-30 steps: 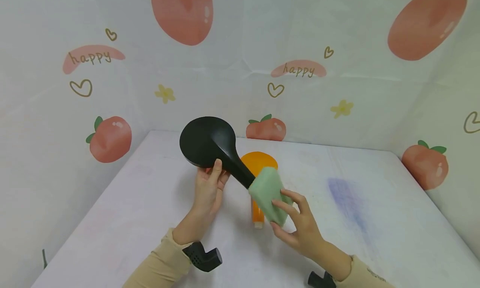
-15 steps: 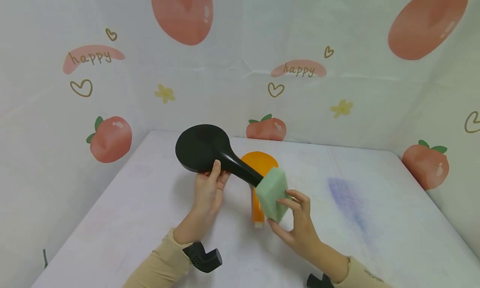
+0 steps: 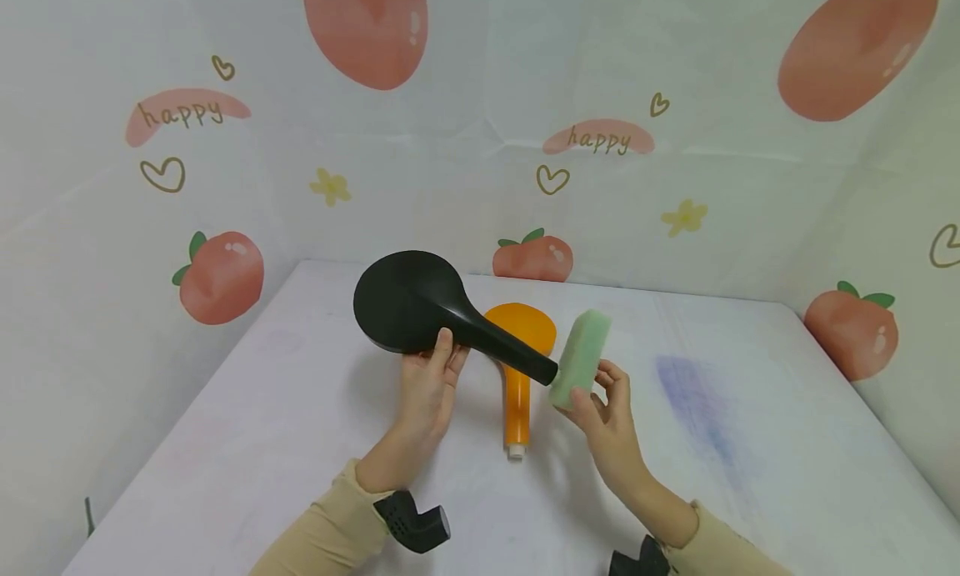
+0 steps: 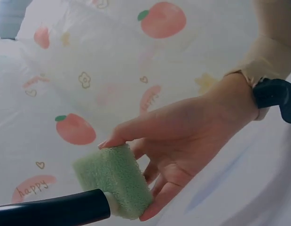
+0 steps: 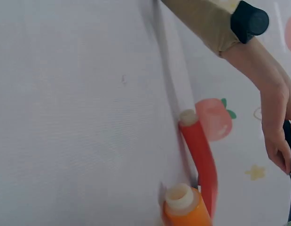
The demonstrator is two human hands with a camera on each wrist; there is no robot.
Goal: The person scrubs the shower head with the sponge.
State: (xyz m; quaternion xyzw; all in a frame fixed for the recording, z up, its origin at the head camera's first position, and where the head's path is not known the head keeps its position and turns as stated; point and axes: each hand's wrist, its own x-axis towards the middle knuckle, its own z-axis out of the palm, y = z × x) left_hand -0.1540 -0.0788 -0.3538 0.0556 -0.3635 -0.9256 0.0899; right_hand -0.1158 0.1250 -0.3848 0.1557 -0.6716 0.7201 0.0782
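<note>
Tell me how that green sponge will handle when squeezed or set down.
The green sponge looks porous and foamy, so it is probably light and gives under a squeeze. The right hand holds it with fingertips alone, which suggests little weight. Its blocky shape with flat faces should rest steady on the table, not roll.

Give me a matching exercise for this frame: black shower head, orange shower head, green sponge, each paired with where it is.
Things:
1. black shower head
2. orange shower head
3. sponge

Places:
A. lying on the table
B. held up by the left hand
C. pinched in the right hand, at the end of the black handle

Pairs: 1-B, 2-A, 3-C
</note>
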